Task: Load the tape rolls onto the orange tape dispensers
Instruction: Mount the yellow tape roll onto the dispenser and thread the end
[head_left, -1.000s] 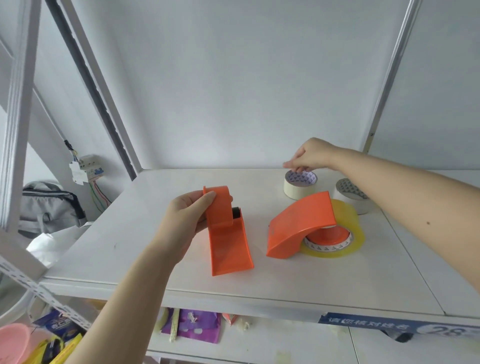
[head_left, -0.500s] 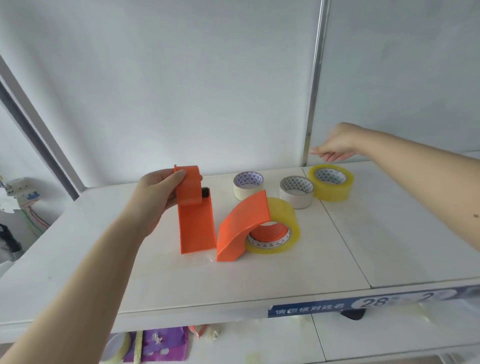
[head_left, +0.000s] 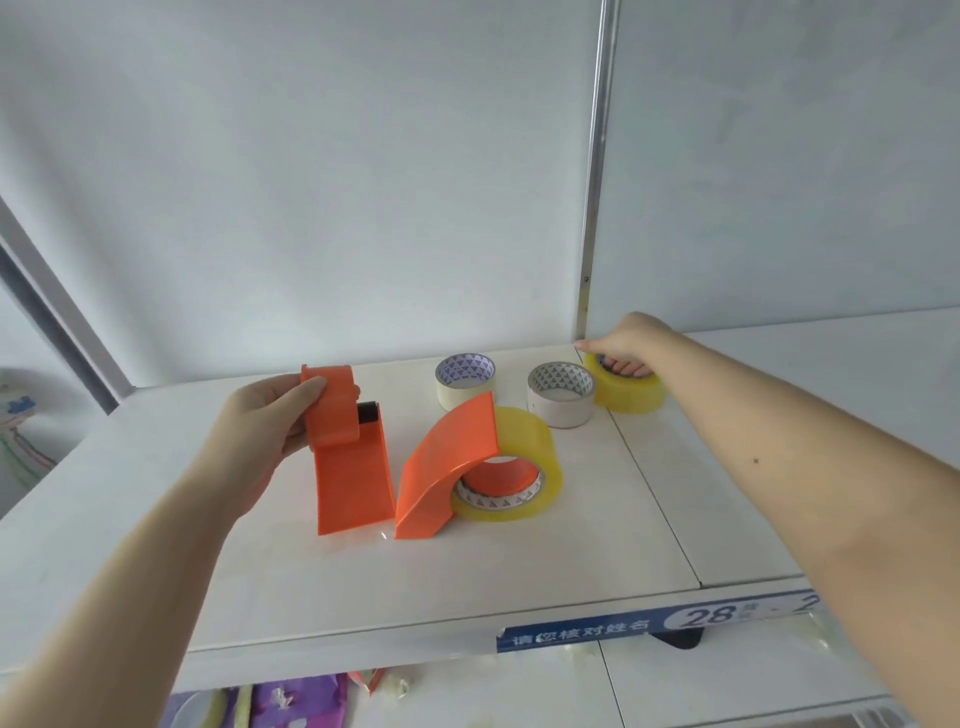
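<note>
My left hand grips the top of an empty orange tape dispenser that stands with its flat tail on the white shelf. Right beside it lies a second orange dispenser with a clear yellowish tape roll on its hub. At the back right my right hand has fingers inside the core of another yellowish tape roll and grips it. A cream tape roll and a white tape roll sit between.
A metal upright rises behind the rolls at the back wall. The shelf's front edge carries a blue label strip. A seam divides the shelf into two boards. Purple packets lie on the shelf below.
My right hand came down from above the shelf onto the far yellowish roll and closed on it. The view shifted right; my left hand kept hold of the empty dispenser.
</note>
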